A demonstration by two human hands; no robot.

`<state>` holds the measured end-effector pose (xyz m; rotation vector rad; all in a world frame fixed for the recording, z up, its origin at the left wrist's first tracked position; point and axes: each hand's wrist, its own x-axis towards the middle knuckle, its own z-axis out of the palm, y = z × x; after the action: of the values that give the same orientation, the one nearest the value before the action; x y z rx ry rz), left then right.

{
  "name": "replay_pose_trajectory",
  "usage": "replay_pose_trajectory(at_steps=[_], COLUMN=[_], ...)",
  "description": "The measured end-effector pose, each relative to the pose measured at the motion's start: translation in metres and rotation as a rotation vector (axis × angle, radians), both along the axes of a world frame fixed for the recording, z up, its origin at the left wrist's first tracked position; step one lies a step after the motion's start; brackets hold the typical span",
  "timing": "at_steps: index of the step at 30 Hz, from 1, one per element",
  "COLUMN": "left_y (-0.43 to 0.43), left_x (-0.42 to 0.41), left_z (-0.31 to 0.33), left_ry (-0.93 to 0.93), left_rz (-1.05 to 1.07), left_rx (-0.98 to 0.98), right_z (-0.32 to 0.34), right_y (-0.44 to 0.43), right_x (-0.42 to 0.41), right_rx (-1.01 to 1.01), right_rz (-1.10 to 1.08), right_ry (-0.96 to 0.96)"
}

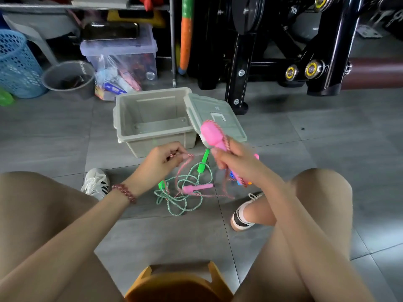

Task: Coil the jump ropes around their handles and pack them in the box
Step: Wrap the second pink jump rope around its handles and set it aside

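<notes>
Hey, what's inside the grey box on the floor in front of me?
Nothing visible: the box shows only its bare bottom and inner walls. Its near wall hides the front strip of the bottom. The lid rests against its right side.

Floor (327, 138) = grey tiles. Mid: open grey box (152, 136), its lid (209, 107) tipped vs. the box's right side. Just in front: green rope (181, 205) in a messy pile w/ 2 green handles (202, 162). 1 pink handle (197, 188) lies on the pile, w/ bits of pink rope (220, 195) over it. Far left: blue basket (19, 66), grey bucket (87, 88), clear tub (122, 46) w/ a bag (109, 77) in front. Back right: black machine (237, 83). 2 shoes (96, 184), 1 each side of the pile. Orange stool (139, 282) at the near edge.
</notes>
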<state>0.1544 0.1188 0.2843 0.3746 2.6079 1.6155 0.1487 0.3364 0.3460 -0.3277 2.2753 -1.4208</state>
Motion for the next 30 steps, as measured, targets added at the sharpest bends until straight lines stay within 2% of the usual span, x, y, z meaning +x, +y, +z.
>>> replay_pose_trajectory(at_steps=[3, 5, 8, 10, 15, 17, 21, 23, 25, 27, 30], left_y=[0.010, 0.011, 0.008, 0.005, -0.019, -0.033, -0.065, -0.077, -0.078, -0.070, -0.053], left_x=[0.005, 0.004, 0.002, 0.001, -0.007, -0.008, 0.005, 0.009, 0.009, 0.003, -0.008], left_z=[0.015, 0.022, 0.022, 0.013, -0.025, -0.042, -0.098, -0.117, -0.115, -0.096, -0.060], left_ry=[0.029, 0.044, -0.003, -0.025, -0.011, -0.082, -0.276, -0.342, -0.355, -0.314, -0.205], left_rz=[-0.036, -0.039, -0.065, -0.085, 0.069, 0.068, -0.048, -0.056, 0.006, 0.127, 0.243], left_rx=[0.075, 0.118, 0.210, 0.192, 0.049, -0.031, -0.417, -0.513, -0.493, -0.350, -0.136], right_z=[-0.005, -0.008, -0.009, -0.009, -0.011, -0.010, 0.001, 0.000, -0.007, -0.015, -0.018], right_y=[-0.010, -0.013, -0.009, -0.004, 0.000, 0.001, 0.011, 0.015, 0.014, 0.009, 0.000], right_x=[0.006, 0.005, 0.001, -0.003, -0.004, -0.004, -0.007, -0.012, -0.016, -0.016, -0.011], right_rx=[0.050, 0.006, -0.246, -0.443, -0.695, -0.775, -0.961, -0.871, -0.553, -0.277, -0.063], right_rz=[0.168, 0.142, 0.040, -0.021, -0.121, -0.144, -0.236, -0.344, -0.383, -0.336, -0.241], right_ry=[-0.104, -0.105, -0.142, -0.145, -0.148, -0.151, -0.148, -0.091, 0.047, 0.095, 0.108])
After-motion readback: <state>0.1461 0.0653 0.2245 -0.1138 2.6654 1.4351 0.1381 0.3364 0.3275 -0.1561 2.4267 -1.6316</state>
